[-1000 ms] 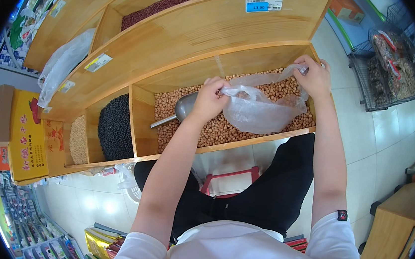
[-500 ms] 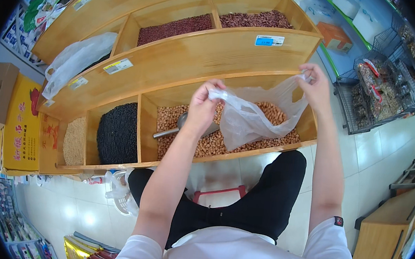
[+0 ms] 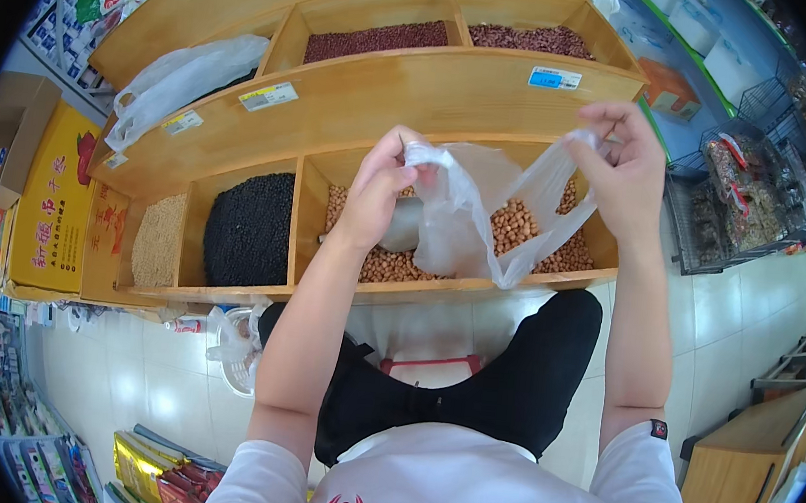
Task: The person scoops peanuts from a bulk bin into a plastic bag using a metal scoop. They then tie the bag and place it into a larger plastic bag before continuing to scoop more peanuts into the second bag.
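Note:
A thin translucent plastic bag (image 3: 460, 213) hangs between my two hands, above the bin of light-brown peanuts (image 3: 568, 248). My left hand (image 3: 385, 182) pinches one gathered side of the bag's top. On the other side, my right hand (image 3: 623, 166) grips the bag's handle between thumb and fingers. The bag's mouth is spread, and peanuts show through and beyond it. A metal scoop (image 3: 403, 227) lies in the peanuts, partly covered by my left hand and the bag.
Left of the peanuts are compartments of black beans (image 3: 250, 232) and pale grains (image 3: 158, 243). Red beans (image 3: 375, 41) fill bins on the upper tier, where a crumpled plastic bag (image 3: 182, 75) lies. A yellow carton (image 3: 53, 208) stands at left; wire baskets (image 3: 718, 204) hold packets at right.
The bag's mouth has been drawn further apart and its body now hangs nearer me. My right hand has turned and shifted slightly. The shelf appears moved right and up with my view.

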A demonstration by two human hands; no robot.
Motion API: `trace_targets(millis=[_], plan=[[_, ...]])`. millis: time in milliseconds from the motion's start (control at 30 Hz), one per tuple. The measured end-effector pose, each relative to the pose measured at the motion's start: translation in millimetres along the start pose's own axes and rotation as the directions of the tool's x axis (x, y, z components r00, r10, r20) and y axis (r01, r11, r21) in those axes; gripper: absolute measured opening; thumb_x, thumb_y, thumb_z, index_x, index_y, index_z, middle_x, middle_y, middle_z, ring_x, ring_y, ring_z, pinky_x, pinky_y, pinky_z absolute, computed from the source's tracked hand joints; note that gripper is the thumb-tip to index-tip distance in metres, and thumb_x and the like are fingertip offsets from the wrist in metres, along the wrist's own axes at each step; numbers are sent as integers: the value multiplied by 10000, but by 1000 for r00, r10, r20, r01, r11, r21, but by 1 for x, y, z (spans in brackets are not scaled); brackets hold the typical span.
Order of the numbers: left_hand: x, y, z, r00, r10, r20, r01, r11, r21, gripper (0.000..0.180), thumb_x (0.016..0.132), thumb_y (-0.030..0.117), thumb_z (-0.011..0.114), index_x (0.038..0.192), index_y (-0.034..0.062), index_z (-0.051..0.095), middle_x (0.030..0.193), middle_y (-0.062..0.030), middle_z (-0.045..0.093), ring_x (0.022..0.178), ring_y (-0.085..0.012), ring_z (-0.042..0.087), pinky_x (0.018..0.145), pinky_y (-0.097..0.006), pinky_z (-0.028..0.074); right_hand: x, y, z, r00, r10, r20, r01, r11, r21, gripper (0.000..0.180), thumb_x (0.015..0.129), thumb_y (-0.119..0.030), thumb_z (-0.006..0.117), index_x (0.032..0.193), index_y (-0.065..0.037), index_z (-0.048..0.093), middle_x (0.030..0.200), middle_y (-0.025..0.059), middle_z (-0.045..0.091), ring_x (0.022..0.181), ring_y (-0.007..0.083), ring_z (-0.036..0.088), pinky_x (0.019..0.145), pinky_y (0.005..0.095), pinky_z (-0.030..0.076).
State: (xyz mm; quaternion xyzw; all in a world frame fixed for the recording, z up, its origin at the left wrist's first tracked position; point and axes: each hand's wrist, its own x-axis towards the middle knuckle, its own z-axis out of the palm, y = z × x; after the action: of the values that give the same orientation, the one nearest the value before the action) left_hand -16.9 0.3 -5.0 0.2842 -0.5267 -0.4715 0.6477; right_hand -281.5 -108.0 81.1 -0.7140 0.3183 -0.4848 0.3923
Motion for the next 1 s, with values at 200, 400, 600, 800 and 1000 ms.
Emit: trace_targets(millis=[200, 400, 600, 800, 1000], plan=[[-21, -1, 5, 981, -173, -85, 192, 845, 499, 185, 926, 92, 650, 1093, 42, 588, 992, 0, 607, 962, -106, 561, 877, -276, 459, -12, -24, 10, 993, -118, -31, 118, 993, 9, 235, 805, -16, 735, 1031, -19, 672, 840, -45, 535, 688, 14, 501, 578, 179, 401], [-27, -15, -7, 979, -18, -204, 88, 936, 340, 134, 1033, 144, 514, 1079, 39, 584, 992, -44, 635, 906, -136, 600, 819, -276, 491, 9, -6, 5, 988, -139, -65, 138, 990, -13, 175, 824, -13, 720, 990, -22, 665, 851, -46, 544, 656, 8, 488, 572, 164, 382], [-24, -17, -6, 956, 129, -265, -135, 991, -5, 321, 1088, 343, 439, 1116, 53, 574, 928, -67, 603, 878, -150, 577, 803, -296, 473, 2, 4, -3, 997, -34, -75, 34, 999, -2, 167, 830, 9, 705, 985, -21, 651, 812, -48, 533, 646, -5, 513, 522, 157, 382], [-25, 4, 14, 982, 97, -160, -40, 944, 329, 662, 955, 624, 547, 1307, 66, 500, 1101, -87, 572, 948, -174, 537, 886, -332, 438, -20, -15, 10, 997, 11, 72, -20, 992, 121, 192, 814, 15, 699, 990, -50, 660, 805, -44, 544, 629, 9, 524, 519, 175, 414], [-10, -29, 41, 984, -179, 26, 175, 978, 117, 777, 984, 633, 473, 1521, 77, 393, 1469, -114, 468, 1392, -249, 411, 1171, -422, 293, -26, -25, 60, 926, -183, 330, 175, 983, 53, 171, 827, 49, 712, 965, -20, 637, 885, 2, 622, 715, 40, 611, 586, 198, 474]])
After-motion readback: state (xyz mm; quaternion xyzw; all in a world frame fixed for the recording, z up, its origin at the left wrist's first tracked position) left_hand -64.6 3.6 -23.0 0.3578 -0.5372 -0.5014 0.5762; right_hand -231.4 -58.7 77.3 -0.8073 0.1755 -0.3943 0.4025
